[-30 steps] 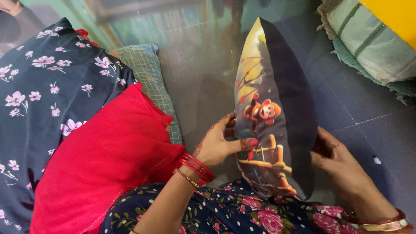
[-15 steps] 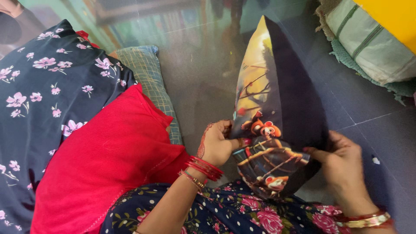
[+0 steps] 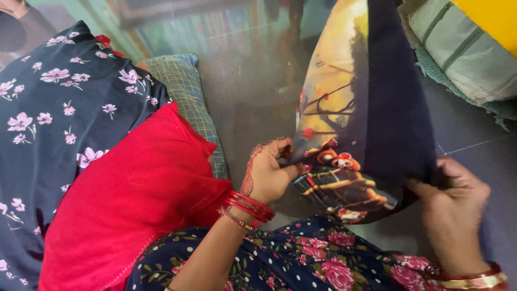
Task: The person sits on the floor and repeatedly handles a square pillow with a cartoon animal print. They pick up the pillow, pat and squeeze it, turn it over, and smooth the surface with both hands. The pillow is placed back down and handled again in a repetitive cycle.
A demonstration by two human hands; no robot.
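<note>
Both hands hold the printed cushion (image 3: 361, 118) by its lower corners; the left hand (image 3: 267, 175) has its grip closed on the lower left edge, thumb pressed against the cartoon print, red bangles (image 3: 243, 207) at the wrist; the right hand (image 3: 455, 207) has its grip closed on the dark back panel at the lower right, a gold and red bangle (image 3: 474, 280) on that wrist. The cushion stands nearly upright at centre right of the frame, above the floral dress (image 3: 301, 264) on the person's lap. A red cloth (image 3: 129, 205) lies at lower left; a dark flowered fabric (image 3: 48, 113) fills the upper left; a checked pillow (image 3: 186, 97) lies between them and the grey tiled floor (image 3: 247, 81); a pale striped cushion (image 3: 463, 54) sits in the upper right corner.
</note>
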